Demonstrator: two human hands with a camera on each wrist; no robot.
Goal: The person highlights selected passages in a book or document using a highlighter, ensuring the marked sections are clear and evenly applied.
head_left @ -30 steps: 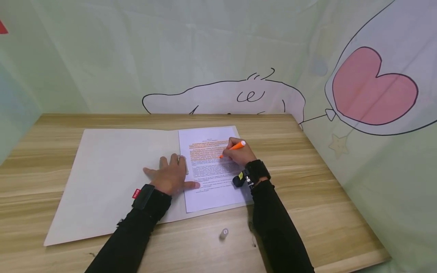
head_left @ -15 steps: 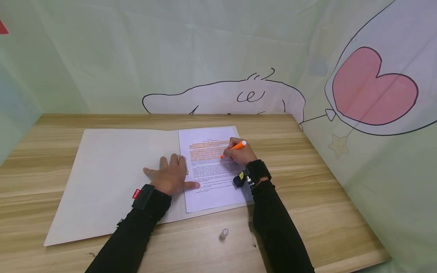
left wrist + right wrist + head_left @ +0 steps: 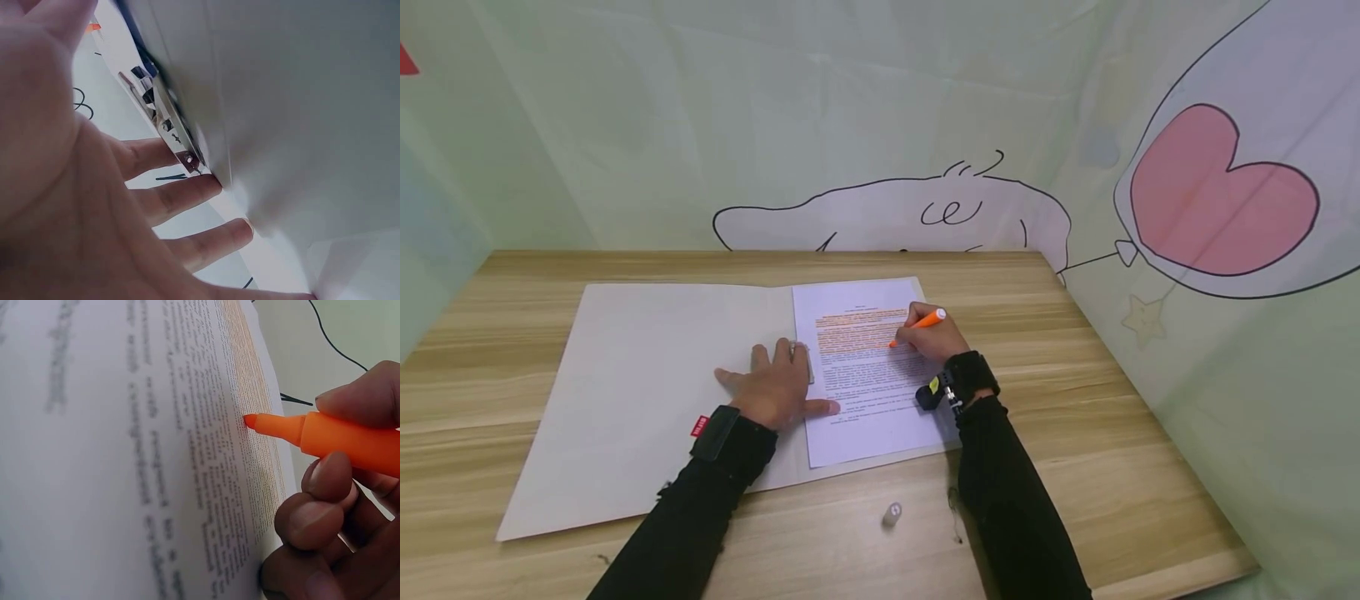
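An orange highlighter [image 3: 350, 440] is pinched between the thumb and fingers of my right hand [image 3: 934, 335], its tip on the printed sheet [image 3: 872, 442]. Orange marking covers the upper lines of text. The sheet lies on the right side of an opened white folder [image 3: 625, 367]. My left hand [image 3: 771, 390] rests spread over the folder's fold, its thumb on the sheet's left margin. Beside those fingers sits a metal clip [image 3: 172, 125], partly hidden by the hand in the head view.
A small pale cap [image 3: 891, 514] stands on the wooden table [image 3: 1075, 467] in front of the folder. A red tag [image 3: 699, 426] shows by the left wrist. Behind the table hangs a printed curtain [image 3: 820, 125].
My right hand has slid slightly to the right with the highlighter, its tip moving along a text line. The left hand stays where it was.
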